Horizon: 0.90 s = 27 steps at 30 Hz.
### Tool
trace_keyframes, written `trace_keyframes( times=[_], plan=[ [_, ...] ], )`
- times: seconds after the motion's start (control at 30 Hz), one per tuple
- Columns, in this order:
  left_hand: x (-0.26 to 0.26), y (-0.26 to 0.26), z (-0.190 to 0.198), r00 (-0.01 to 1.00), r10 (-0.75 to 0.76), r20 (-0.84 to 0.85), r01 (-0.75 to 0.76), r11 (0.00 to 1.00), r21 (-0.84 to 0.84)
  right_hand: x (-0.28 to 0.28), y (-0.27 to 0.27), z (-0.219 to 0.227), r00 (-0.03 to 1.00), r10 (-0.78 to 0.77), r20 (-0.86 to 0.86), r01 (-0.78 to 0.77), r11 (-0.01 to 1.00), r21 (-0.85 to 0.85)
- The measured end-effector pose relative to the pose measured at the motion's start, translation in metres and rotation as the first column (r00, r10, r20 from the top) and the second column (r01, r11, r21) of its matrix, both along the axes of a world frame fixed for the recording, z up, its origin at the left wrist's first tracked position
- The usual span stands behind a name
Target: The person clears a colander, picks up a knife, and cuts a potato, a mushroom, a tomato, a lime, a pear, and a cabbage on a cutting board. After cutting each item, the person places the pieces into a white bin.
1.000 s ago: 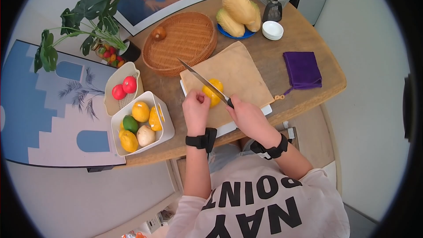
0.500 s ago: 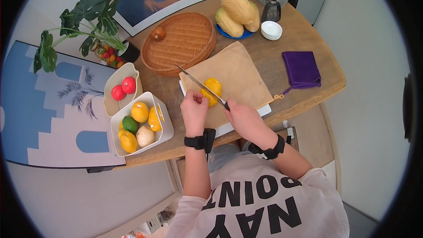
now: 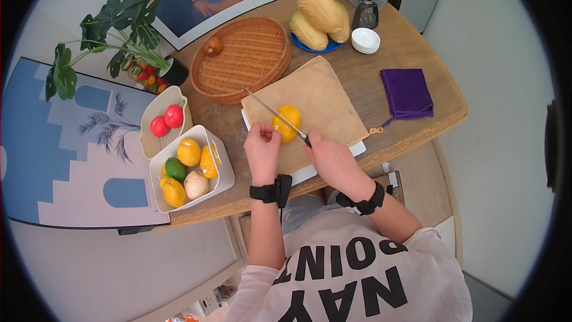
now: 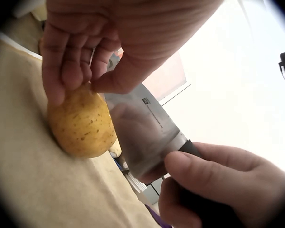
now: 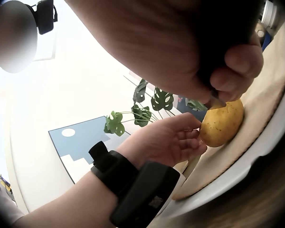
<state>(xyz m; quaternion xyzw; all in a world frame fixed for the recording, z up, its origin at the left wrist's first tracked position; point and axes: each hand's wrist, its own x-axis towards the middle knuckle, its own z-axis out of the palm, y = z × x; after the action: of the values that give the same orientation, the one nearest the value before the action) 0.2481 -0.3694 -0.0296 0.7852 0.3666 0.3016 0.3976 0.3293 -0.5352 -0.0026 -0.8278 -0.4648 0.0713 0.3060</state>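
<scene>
Worktop (image 3: 420, 53) carries everything; clock read in the head view, 12 at its top. Wicker tray (image 3: 253, 50) at 11 from the potato (image 3: 288, 116), white bin (image 3: 221, 180) at 8. Tan mat (image 3: 325, 92) lies over a white board (image 3: 305, 173), potato on the mat toward its 7 side.

Right hand (image 3: 339, 161), at 4 from the potato: fingers wrapped round the handle of the knife (image 4: 145, 130). Left hand (image 3: 262, 149), at 7 to 8: fingers bent, tips and thumb closed to a small gap, pinching the near end of the potato.

Change is slight. Knife has rolled: its flat, broad in the head view half a second ago, now shows as a thin strip, tip at 10, handle at 4. Potato and both hands hold nearly the same places. Judged from that, the blade is being trued up against a steadied potato; whether the edge has bitten in, cannot tell. No separate slice seen.

Potato long axis runs about 12 to 6, leaning toward 1 and 7, so the blade crosses it aslant. Ends look alike; no front to name.
</scene>
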Motion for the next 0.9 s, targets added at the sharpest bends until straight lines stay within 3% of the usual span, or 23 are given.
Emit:
trace_keyframes(
  times=[0.8, 0.9],
  plan=[
    [0.001, -0.001, 0.001, 0.999, 0.026, -0.039, -0.023, 0.996, 0.089, -0.007, 0.0, 0.006, 0.999, 0.038, 0.009, -0.038, 0.999, 0.013],
    [0.002, -0.006, 0.02, 0.984, 0.03, -0.176, -0.025, 0.999, 0.03, -0.005, -0.001, 0.005, 0.999, 0.053, 0.011, -0.053, 0.998, -0.026]
  ],
)
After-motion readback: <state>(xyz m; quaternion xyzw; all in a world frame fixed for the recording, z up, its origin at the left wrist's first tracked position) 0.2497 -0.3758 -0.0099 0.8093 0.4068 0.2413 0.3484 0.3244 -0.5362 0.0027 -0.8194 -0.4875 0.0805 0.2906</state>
